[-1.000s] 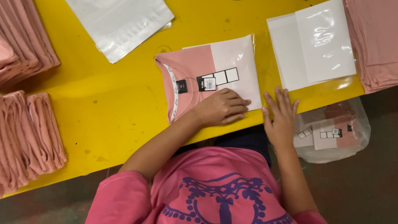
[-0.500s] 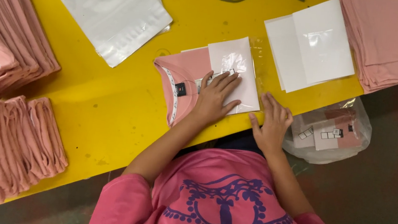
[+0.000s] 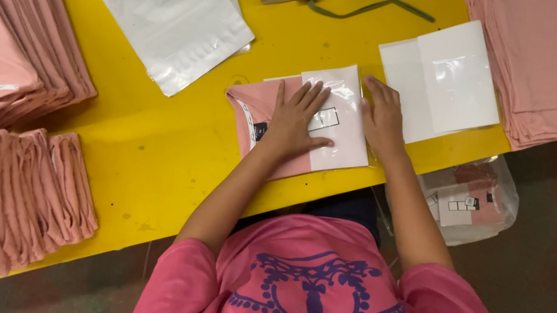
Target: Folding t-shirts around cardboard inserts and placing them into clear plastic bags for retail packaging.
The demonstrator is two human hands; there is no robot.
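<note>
Folded shirt [image 3: 272, 106], half inside clear bag [image 3: 340, 118], on yellow bench [image 3: 151, 155]. Left hand [image 3: 295, 119] now flat, pressing shirt. Right hand [image 3: 382, 116] has moved up to bag's edge, fingers spread, gripping nothing: bagging under way.

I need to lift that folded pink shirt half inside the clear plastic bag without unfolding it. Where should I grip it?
Probably the folded pink shirt at its bare collar end, from the left: it sticks out of the clear plastic bag, with clear yellow table beside it.
</note>
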